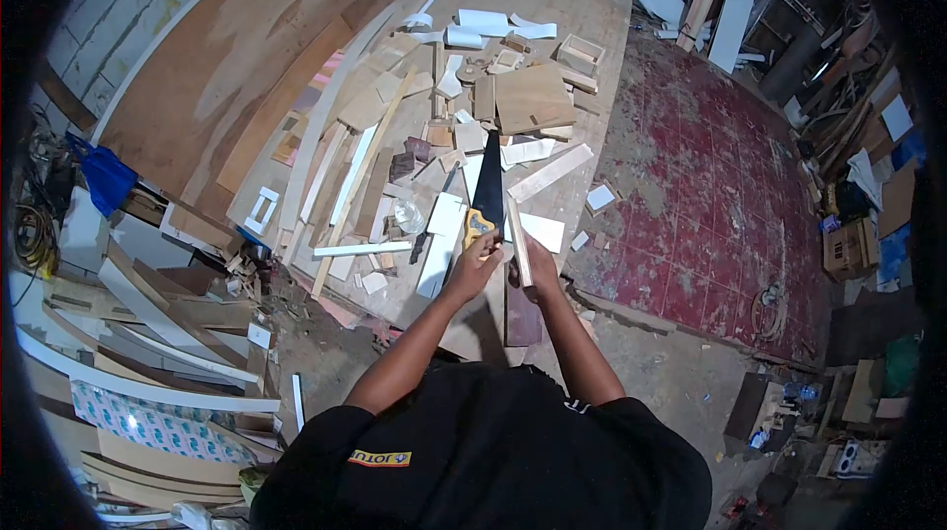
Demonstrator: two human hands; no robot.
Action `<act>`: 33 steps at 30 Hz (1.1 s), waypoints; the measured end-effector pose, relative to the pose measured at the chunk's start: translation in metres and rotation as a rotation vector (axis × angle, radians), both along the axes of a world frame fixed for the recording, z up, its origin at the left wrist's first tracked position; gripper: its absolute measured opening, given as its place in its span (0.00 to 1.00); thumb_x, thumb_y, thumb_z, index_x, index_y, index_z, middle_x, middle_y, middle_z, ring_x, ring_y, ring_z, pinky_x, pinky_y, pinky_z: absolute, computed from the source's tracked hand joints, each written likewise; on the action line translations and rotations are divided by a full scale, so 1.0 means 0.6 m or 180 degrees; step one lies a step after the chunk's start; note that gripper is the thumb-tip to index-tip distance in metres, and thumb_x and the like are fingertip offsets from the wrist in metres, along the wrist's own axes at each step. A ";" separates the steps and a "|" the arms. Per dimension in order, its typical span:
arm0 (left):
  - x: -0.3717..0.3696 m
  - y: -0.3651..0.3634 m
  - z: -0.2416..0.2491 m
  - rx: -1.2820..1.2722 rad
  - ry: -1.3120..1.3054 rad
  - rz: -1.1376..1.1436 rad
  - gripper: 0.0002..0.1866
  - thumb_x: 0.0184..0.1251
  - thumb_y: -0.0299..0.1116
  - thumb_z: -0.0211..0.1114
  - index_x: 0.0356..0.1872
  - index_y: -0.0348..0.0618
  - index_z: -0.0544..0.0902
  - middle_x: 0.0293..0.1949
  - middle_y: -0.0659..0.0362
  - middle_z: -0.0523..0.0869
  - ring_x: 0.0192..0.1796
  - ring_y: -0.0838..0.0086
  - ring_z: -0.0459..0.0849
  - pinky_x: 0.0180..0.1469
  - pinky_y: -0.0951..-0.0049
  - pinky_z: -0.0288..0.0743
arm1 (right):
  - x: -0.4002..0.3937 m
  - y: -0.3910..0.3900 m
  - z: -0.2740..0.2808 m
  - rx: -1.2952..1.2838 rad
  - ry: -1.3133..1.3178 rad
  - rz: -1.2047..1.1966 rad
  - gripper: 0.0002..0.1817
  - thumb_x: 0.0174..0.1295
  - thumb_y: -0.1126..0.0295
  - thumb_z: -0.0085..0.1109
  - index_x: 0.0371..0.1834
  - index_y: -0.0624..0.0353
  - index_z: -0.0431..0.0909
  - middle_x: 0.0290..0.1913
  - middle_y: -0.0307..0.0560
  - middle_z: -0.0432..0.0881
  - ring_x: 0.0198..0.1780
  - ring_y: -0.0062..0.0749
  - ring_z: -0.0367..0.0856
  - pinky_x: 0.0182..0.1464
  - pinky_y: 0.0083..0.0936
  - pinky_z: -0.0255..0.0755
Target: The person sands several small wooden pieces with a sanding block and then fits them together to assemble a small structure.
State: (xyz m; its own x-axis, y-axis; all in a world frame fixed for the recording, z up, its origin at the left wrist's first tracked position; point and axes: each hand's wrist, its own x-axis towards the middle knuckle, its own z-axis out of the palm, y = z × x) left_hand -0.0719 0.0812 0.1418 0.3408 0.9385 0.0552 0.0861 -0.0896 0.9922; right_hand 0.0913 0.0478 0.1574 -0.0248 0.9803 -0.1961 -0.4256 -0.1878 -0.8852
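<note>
My left hand (477, 266) is closed at the yellow handle (479, 225) of a hand saw. The saw's dark blade (489, 173) points away from me over the scrap-covered table. Close beside it, my right hand (540, 266) grips a narrow wooden strip (518, 242), which also points away from me. Part of that hand is hidden by the strip. Below the strip is a dark reddish board (522, 318). A white panel (446, 219) lies left of the saw, and another white piece (545, 231) lies to the right of the strip.
The wooden worktable (414, 12) carries many offcuts, a square plywood piece (533, 96), white curled strips (483, 22) and a clear plastic bag or cup (407, 216). A red, dirty tiled surface (691, 195) is at right. Stacked boards (168, 333) stand at left.
</note>
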 end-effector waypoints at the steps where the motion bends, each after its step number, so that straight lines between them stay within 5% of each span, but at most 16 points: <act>1: 0.005 -0.002 0.031 0.0029 0.0011 0.0004 0.23 0.68 0.35 0.60 0.61 0.35 0.71 0.51 0.51 0.82 0.52 0.65 0.82 0.56 0.68 0.74 | -0.010 -0.005 0.015 -0.0092 0.0299 0.0072 0.27 0.74 0.52 0.43 0.68 0.57 0.67 0.29 0.37 0.77 0.22 0.20 0.74 0.22 0.20 0.69; 3: 0.013 -0.009 0.064 0.0012 -0.0411 -0.0043 0.30 0.66 0.34 0.65 0.65 0.35 0.66 0.52 0.54 0.80 0.53 0.69 0.80 0.56 0.69 0.73 | -0.020 -0.009 0.019 -0.0214 0.0865 0.0154 0.24 0.74 0.50 0.41 0.61 0.55 0.70 0.22 0.37 0.73 0.13 0.23 0.69 0.13 0.23 0.64; 7: 0.018 -0.008 0.089 -0.0166 -0.0787 -0.0024 0.33 0.60 0.32 0.70 0.63 0.31 0.65 0.49 0.52 0.80 0.50 0.71 0.80 0.54 0.71 0.74 | -0.030 -0.017 0.045 -0.0566 0.1289 0.0141 0.22 0.74 0.48 0.39 0.53 0.55 0.70 0.16 0.41 0.72 0.13 0.26 0.69 0.13 0.22 0.62; 11: 0.015 0.007 0.106 -0.0228 -0.0697 -0.0131 0.31 0.57 0.26 0.71 0.61 0.34 0.67 0.49 0.54 0.79 0.50 0.73 0.78 0.53 0.72 0.75 | -0.025 -0.017 0.056 -0.0386 0.0803 0.0255 0.23 0.74 0.45 0.35 0.48 0.53 0.70 0.16 0.46 0.74 0.12 0.33 0.68 0.15 0.28 0.61; 15: 0.016 0.011 0.109 -0.0065 -0.0880 0.0099 0.25 0.55 0.24 0.71 0.51 0.37 0.68 0.43 0.58 0.77 0.47 0.75 0.78 0.52 0.74 0.74 | -0.017 -0.013 0.042 -0.0746 0.1200 0.0402 0.27 0.72 0.41 0.32 0.46 0.51 0.72 0.17 0.47 0.75 0.12 0.35 0.67 0.18 0.29 0.60; 24: 0.008 0.010 0.128 -0.0452 -0.1085 0.0196 0.24 0.56 0.23 0.70 0.51 0.37 0.68 0.45 0.55 0.77 0.44 0.76 0.79 0.50 0.75 0.75 | -0.023 -0.018 0.025 -0.0628 0.1476 0.0670 0.22 0.70 0.47 0.39 0.36 0.54 0.73 0.20 0.47 0.76 0.18 0.34 0.70 0.21 0.28 0.64; 33: 0.012 0.009 0.116 -0.0027 -0.0416 0.0214 0.24 0.56 0.21 0.69 0.52 0.37 0.68 0.45 0.55 0.78 0.43 0.77 0.79 0.48 0.75 0.76 | -0.024 -0.019 0.013 -0.0491 0.0932 0.0382 0.19 0.66 0.53 0.48 0.43 0.59 0.75 0.28 0.49 0.80 0.26 0.34 0.77 0.32 0.28 0.73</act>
